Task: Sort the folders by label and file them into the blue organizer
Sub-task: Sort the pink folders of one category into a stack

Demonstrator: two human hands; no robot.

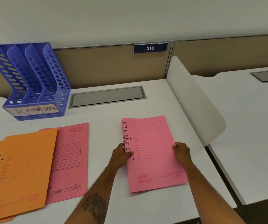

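Note:
A pink folder marked FINANCE [154, 152] lies on the white desk, held at both sides. My left hand [122, 153] grips its spine edge over the lettering, and my right hand [181, 151] grips its right edge. The blue organizer [33, 81] stands at the back left, empty, with three slots labelled HR, ADMIN and FINANCE. At the left lie an orange folder marked ADMIN [21, 172] and, partly under it, another pink folder [70, 162] whose label is hidden.
A grey cable hatch [107, 96] is set into the desk behind the folders. A white curved divider [194, 102] bounds the desk on the right, with a neighbouring desk beyond. A tan partition carries a plate numbered 216 [150, 48].

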